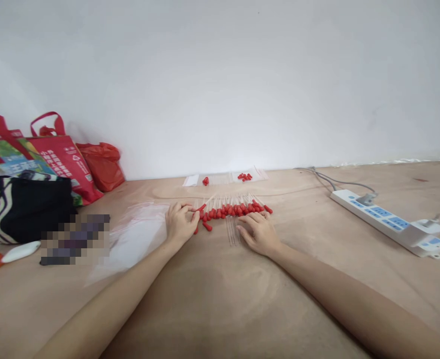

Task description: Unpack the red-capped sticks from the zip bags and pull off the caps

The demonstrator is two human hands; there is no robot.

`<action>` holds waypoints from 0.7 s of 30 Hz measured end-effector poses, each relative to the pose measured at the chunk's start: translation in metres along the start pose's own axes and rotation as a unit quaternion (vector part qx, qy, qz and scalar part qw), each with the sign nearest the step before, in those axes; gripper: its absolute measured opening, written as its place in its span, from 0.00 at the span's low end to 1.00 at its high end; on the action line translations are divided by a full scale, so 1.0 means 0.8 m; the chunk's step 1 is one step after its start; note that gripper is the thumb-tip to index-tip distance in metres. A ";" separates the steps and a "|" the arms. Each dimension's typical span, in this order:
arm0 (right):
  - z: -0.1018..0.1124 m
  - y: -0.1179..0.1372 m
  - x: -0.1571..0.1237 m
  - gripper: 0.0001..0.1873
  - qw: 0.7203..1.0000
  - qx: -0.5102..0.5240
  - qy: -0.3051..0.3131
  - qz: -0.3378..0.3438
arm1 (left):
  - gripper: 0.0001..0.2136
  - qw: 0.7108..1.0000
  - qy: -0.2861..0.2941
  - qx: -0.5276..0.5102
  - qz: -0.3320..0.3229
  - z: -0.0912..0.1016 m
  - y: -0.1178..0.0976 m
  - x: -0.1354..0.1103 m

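A row of glass droppers with red rubber bulbs [225, 211] lies on the wooden table between my hands, glass ends pointing to the wall. My left hand [180, 222] is at the row's left end, thumb and fingers closed around the bulb end of one dropper [201, 207]. Just right of that hand, a loose red bulb [207, 226] lies in front of the row. My right hand [260, 232] rests palm down at the right end, fingers stretched over the bulbs and thumb apart. Beside its thumb are several bare glass tubes [232, 233].
Behind the row, a clear plastic bag [221, 178] lies with red bulbs [244, 177] on it. Flat plastic bags [133, 237] are left of my left hand. A power strip [384, 217] with cables stands right; shopping bags [63, 159] and a black bag [36, 207] stand left.
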State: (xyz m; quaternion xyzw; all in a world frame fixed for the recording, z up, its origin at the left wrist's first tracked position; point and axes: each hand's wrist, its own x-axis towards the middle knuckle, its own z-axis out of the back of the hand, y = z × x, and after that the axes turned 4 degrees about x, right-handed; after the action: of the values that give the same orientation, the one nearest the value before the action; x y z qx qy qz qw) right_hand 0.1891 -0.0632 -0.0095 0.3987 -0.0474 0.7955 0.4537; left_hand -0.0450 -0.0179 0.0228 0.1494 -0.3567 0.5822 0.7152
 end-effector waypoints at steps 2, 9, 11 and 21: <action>0.000 -0.002 -0.001 0.16 0.999 0.001 -0.033 -0.004 | 0.06 0.999 -0.029 -0.009 -0.023 0.011 0.001 -0.014; 0.011 0.000 -0.007 0.22 0.996 -0.035 -0.039 0.067 | 0.06 0.983 0.015 -0.060 -0.176 0.028 -0.024 -0.051; 0.013 0.001 -0.007 0.19 0.995 -0.043 -0.031 0.090 | 0.05 0.975 0.014 -0.061 -0.211 0.026 -0.031 -0.053; 0.008 0.001 -0.005 0.08 0.987 -0.047 -0.048 0.147 | 0.10 0.954 -0.008 -0.084 -0.289 0.015 -0.039 -0.049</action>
State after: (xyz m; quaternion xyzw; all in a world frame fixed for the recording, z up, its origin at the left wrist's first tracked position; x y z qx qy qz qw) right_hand 0.1931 -0.0691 -0.0074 0.4036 -0.1648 0.8301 0.3476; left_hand -0.0221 -0.0627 0.0110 0.1897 -0.3514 0.3171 0.8602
